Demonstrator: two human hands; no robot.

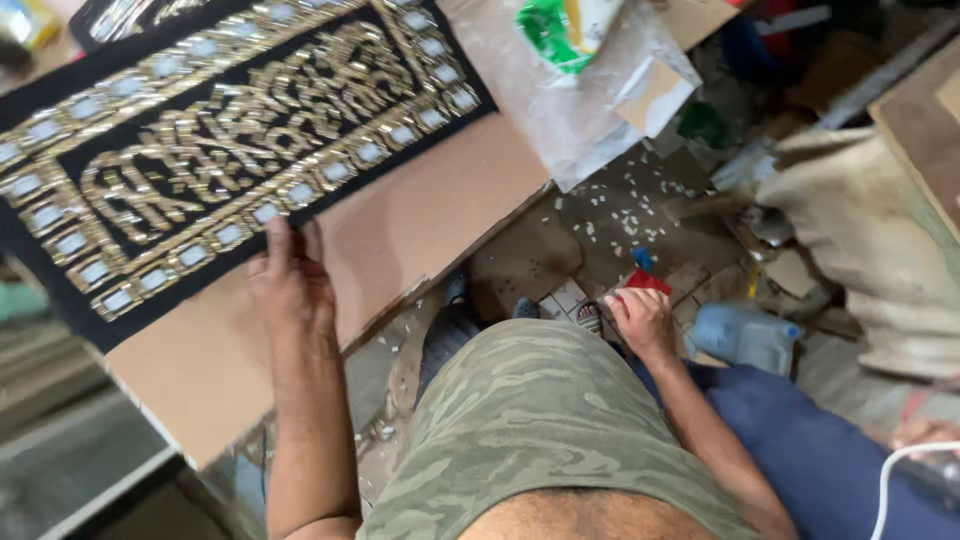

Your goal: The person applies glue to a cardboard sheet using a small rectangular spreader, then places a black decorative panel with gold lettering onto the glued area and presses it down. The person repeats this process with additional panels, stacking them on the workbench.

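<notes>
- Black fabric panel with gold and mirror-tile mosaic lettering point(215, 130) lies flat on a brown cardboard-coloured board point(400, 220), taking up the upper left of the view and tilted diagonally.
- left hand point(290, 280) rests flat at the panel's lower edge, fingers spread loosely with the tips touching the black border, palm on the bare board. Not pinching anything.
- right hand point(643, 320) is down low past the knee, fingers curled on a small red object point(648, 282); can't really tell if it's gripping it or just touching, it's mostly hidden.
- camo-pattern shorts point(540, 420) fill the bottom middle, so the legs block a good bit of the floor.
- clear plastic bag with something green and white inside point(585, 75) sits at the board's upper right end, partly hanging off the edge.
- pale blue plastic jug point(745, 335) lies on the floor just beside the right hand, contents not visible.
- small white chips point(625, 215) are scattered over the dusty floor between board and jug.
- beige sack-like cloth point(865, 230) is heaped on the right.
- white cable point(895, 470) curls in at the bottom right corner.
</notes>
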